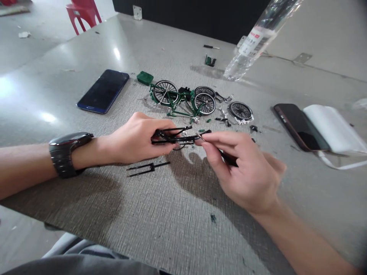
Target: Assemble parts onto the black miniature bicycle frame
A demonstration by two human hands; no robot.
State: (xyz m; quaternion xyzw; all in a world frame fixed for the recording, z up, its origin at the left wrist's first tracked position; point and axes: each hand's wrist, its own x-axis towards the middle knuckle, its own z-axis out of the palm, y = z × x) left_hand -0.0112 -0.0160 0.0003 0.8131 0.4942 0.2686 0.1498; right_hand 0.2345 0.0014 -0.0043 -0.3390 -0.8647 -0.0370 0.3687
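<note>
The left hand has its grip pinching a black miniature bicycle frame, which is held just above the counter between the two hands. The right hand has its grip pressed together on a slim tool (dark handle, thin metal shaft), its fingertips close against the frame's right end — whether the tool's tip touches, I cannot tell. Just below the left hand lies a black fork piece; a black watch circles that wrist.

Beyond the hands, a green miniature bicycle lies among small loose parts, with a green box-shaped piece to its left and a spoked wheel to its right. Farther out — a dark blue phone on the left, a dark phone beside a white slab on the right. A clear bottle stands behind, near a small screwdriver, and a red chair shows past the counter's far left edge.
</note>
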